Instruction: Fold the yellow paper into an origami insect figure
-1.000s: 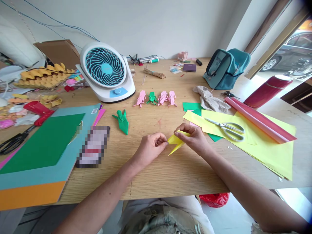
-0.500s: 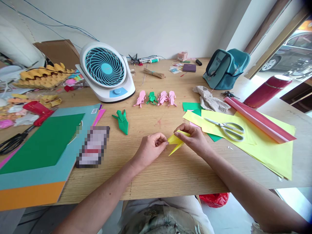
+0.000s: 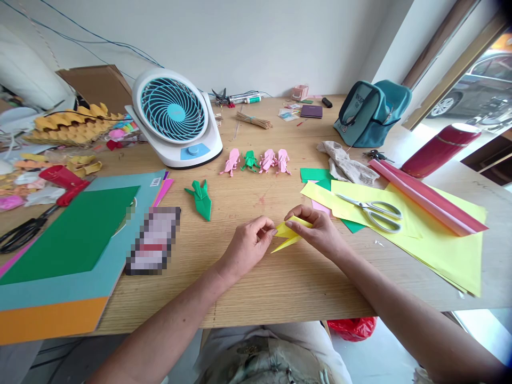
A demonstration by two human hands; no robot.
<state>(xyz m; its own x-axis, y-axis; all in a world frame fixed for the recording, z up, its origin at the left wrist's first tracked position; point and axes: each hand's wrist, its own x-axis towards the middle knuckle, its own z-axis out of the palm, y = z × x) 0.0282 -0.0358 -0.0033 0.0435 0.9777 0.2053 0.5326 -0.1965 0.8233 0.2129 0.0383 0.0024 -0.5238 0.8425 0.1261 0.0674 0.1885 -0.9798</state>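
Between my hands, just above the wooden table, is a yellow folded paper [image 3: 288, 231] with a narrow pointed flap sticking out toward the lower left. My left hand [image 3: 254, 238] pinches its left tip between thumb and fingers. My right hand [image 3: 314, 228] grips the other end, thumb on the near side and fingers curled over the top. Left of my hands lies a green folded paper [image 3: 200, 199] with two pointed prongs. Beyond them several finished-looking paper frogs stand in a row, including a green frog [image 3: 250, 160] and a pink frog [image 3: 231, 162].
Scissors [image 3: 374, 210] lie on yellow paper sheets [image 3: 448, 250] at the right, near a rolled red sheet [image 3: 428, 197] and a red flask [image 3: 440, 150]. A fan [image 3: 176, 117] stands back left. Closer are a blurred phone-like object [image 3: 154, 240] and green card [image 3: 76, 234].
The narrow yellow flap has swung slightly left and up, its tip nearer my left hand. Both hands keep their pinch on the paper and have barely moved.
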